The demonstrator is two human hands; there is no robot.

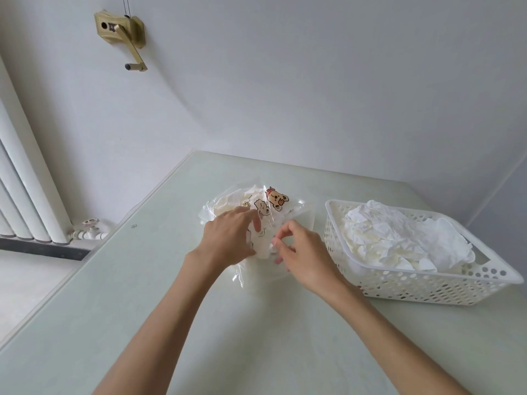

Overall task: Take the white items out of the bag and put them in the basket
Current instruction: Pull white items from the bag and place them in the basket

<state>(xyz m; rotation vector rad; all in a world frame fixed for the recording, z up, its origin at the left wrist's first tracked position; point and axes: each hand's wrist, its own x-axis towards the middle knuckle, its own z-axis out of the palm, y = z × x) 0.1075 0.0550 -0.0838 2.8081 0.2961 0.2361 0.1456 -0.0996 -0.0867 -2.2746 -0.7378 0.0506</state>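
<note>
A clear plastic bag (278, 203) printed with cartoon bears lies in the middle of the table, with crumpled white items (232, 199) showing through it. My left hand (228, 238) rests on the bag's near side, its fingers stretched over the plastic. Just right of it, my right hand (299, 250) pinches a small white item (271, 248) at the bag's mouth. To the right stands a white perforated basket (405, 283) holding several crumpled white items (399, 235).
The pale green table (199, 323) runs to a wall behind and on the right. Left of the table are a white radiator (22, 181) and its valve (89, 225). A brass crank handle (125, 32) is fixed high on the wall.
</note>
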